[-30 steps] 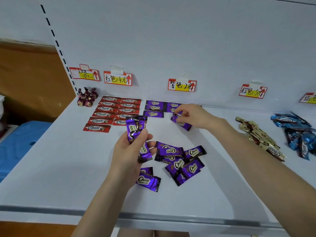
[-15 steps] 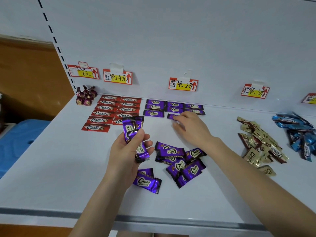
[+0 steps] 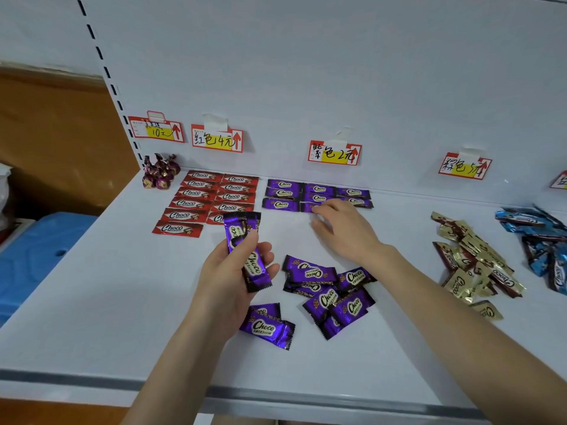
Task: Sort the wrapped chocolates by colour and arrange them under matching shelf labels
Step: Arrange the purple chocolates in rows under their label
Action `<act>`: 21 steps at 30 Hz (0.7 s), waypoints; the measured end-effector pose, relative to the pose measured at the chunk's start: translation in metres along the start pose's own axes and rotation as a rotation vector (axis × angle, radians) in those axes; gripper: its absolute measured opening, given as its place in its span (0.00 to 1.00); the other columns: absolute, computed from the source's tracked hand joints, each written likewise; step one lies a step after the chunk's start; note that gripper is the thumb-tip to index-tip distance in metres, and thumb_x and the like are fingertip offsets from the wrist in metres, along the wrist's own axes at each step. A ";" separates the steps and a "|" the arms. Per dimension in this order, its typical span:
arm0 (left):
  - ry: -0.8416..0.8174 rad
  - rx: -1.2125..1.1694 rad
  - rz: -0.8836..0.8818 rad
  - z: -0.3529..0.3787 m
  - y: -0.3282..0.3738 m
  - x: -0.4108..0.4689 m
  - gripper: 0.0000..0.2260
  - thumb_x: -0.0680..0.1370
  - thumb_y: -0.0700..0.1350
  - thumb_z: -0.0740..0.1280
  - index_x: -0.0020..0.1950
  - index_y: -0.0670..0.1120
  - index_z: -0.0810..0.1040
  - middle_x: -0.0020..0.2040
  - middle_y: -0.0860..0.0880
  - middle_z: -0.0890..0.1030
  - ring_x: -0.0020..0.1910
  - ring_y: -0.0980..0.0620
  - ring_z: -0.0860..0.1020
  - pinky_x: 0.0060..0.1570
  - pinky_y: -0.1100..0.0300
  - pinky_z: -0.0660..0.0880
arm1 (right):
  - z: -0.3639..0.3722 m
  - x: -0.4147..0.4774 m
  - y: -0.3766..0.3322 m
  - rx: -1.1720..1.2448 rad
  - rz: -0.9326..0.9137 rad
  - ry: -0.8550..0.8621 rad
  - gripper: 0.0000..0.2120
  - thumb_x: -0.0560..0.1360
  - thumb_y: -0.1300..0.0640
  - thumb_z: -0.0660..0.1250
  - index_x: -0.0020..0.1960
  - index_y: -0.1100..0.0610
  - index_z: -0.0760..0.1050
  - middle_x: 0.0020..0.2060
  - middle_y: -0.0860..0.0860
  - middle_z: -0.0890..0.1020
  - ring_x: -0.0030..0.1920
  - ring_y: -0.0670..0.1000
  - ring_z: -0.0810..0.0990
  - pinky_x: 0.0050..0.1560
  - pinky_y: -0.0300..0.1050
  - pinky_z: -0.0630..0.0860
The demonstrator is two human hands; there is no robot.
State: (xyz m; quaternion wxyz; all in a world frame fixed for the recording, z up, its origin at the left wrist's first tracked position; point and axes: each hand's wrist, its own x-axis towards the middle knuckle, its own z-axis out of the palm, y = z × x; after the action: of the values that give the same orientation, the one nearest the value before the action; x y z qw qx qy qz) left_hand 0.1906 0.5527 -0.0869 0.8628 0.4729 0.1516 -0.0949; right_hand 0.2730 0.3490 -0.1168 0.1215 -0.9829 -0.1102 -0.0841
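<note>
The purple chocolate [image 3: 308,207] you are setting down lies just below the purple label [image 3: 334,153], in the third row of the purple grid [image 3: 319,193], second from the left. Its long axis runs side to side along the back wall, like its neighbours. Your right hand [image 3: 343,228] reaches it from the near side, fingers mostly straight and spread, with the fingertips [image 3: 317,210] resting on the wrapper. It grips nothing.

The next free slot seems to be just right of this piece, under your right palm, so the right hand is nearer to it. Your left hand [image 3: 233,271], below and left of the label, holds a small stack of purple chocolates [image 3: 245,250] between thumb and curled fingers. Their long axis points away from you, so I judge each needs a quarter turn before it is laid.

The wrappers are flat, glossy foil pillows with crimped ends, and likely slippery. More loose purple ones [image 3: 331,292] lie crisscrossed well below the label. Flat red ones [image 3: 208,200] sit in tidy rows left of it. Crumpled gold ones [image 3: 472,265] are heaped to its right.
</note>
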 end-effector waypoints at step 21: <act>-0.136 -0.134 0.070 0.008 0.004 -0.019 0.09 0.70 0.40 0.67 0.50 0.42 0.79 0.45 0.45 0.85 0.47 0.49 0.83 0.42 0.59 0.81 | -0.066 -0.064 -0.078 0.763 -0.014 0.176 0.09 0.72 0.58 0.68 0.40 0.43 0.76 0.37 0.36 0.80 0.39 0.38 0.77 0.40 0.29 0.72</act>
State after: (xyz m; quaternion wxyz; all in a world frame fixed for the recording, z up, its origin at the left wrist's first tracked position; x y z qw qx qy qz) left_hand 0.1755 0.5483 -0.0727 0.9036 0.4115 0.0819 -0.0861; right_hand 0.1837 0.3935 -0.0486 0.4866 -0.8553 -0.1295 -0.1220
